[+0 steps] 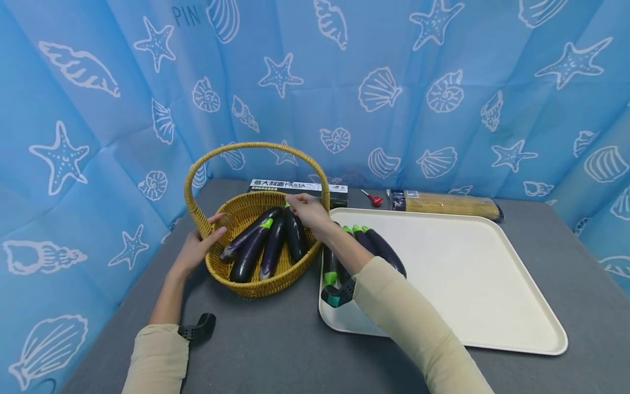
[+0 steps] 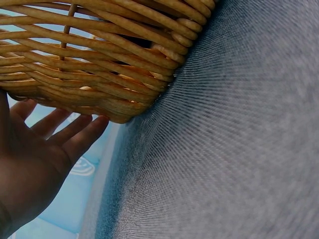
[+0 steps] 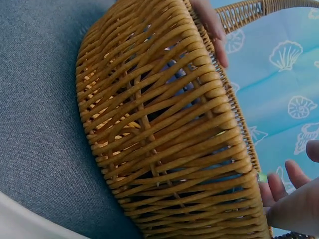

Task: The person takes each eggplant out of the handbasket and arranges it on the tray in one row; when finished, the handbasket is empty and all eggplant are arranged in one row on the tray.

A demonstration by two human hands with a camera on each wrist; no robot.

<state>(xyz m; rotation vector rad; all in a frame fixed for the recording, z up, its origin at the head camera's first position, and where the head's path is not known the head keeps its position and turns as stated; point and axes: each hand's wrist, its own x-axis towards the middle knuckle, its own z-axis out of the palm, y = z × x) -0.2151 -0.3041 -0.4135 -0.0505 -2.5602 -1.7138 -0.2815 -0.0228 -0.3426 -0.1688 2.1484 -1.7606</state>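
Note:
A wicker basket (image 1: 268,285) with a tall arched handle stands on the grey table, holding several dark purple eggplants (image 1: 252,254). My left hand (image 1: 196,249) holds its left rim, thumb over the edge; in the left wrist view the fingers (image 2: 82,137) lie along the outside of the wall. My right hand (image 1: 310,213) reaches over the right rim, fingertips right at the green cap of the rightmost eggplant in the basket (image 1: 296,238). In the right wrist view its fingers (image 3: 297,175) are spread loosely above the rim.
A cream tray (image 1: 472,273) right of the basket bears more eggplants (image 1: 386,249) at its left end, partly hidden by my right forearm. Behind stand a pasta box (image 1: 339,189), a small red object (image 1: 376,201) and a pack of spaghetti (image 1: 443,204). A blue shell-print curtain (image 1: 354,131) hangs behind.

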